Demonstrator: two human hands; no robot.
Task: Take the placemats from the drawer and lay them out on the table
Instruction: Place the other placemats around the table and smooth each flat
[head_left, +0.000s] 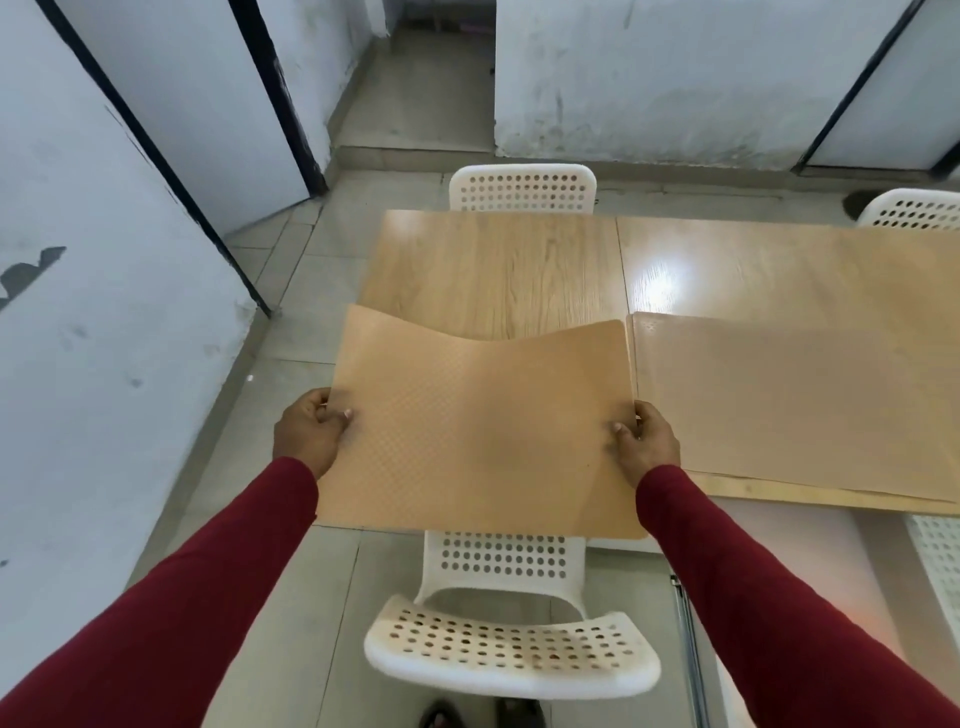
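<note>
Person is standing behind a white perforated chair (511, 660) at the near left end of the wooden table (498, 265), holding 1 tan placemat (478, 426) in the air over the table's near edge.

Left hand (310, 434) is pinching the mat's left edge, thumb on top and fingers curled under. Right hand (644, 441) is pinching the right edge the same way. Both grips are sitting near the middle of the short sides. The mat is sagging between the 2 hands: its far edge is dipping in the centre while the far corners are standing higher.

A second placemat (795, 405) is lying flat on the table just beside the held one, to its right. The 2 near edges are looking almost touching, but I cannot tell whether they overlap.

Task state, by judgement: 1 mat laid, 1 about to be laid. No drawer is in view.

Risks from here:
- Sagging centre is likely touching down first, so the mat may be buckling or trapping a ridge instead of lying flat.
- The mat's near part is overhanging the table edge above the chair; released here, it could be sliding off.
- Its left corner is reaching past the table's left end.
- Drifting right would be overlapping the laid mat or nudging it askew.
</note>
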